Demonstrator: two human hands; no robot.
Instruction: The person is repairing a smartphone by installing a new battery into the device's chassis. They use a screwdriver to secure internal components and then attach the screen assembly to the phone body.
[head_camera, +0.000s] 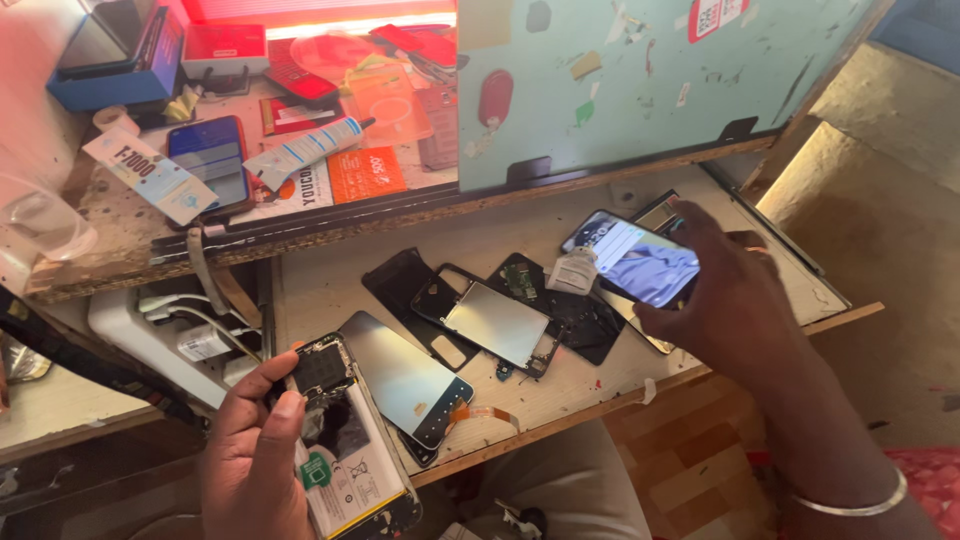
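1. Black opened phone (345, 450), back cover off, white battery and circuit board showing, gripped in left hand (255, 455) at lower left; fingers curled round its left edge, thumb pressed on the upper part.
2. Lit phone (632, 260) held up in right hand (735, 300) at right, screen glowing blue-white, fingers wrapped round its far edge; silver bangle (860, 500) on that wrist.
3. Well apart, those two phones: one low at the shelf's front left edge, the other raised over the shelf's right part.
4. Just beside the opened phone, a loose screen panel (405, 375) lying face down on the wooden shelf (330, 285), orange flex ribbon at its lower end.
5. Between the hands, a metal frame (495, 325) over black covers and a small green board.
6. Near the lit phone, a small white bottle (575, 272).
7. Farther up, on the worktop (110, 240): a blue phone (210, 160), a white glue tube (300, 150), cards, a blue box.
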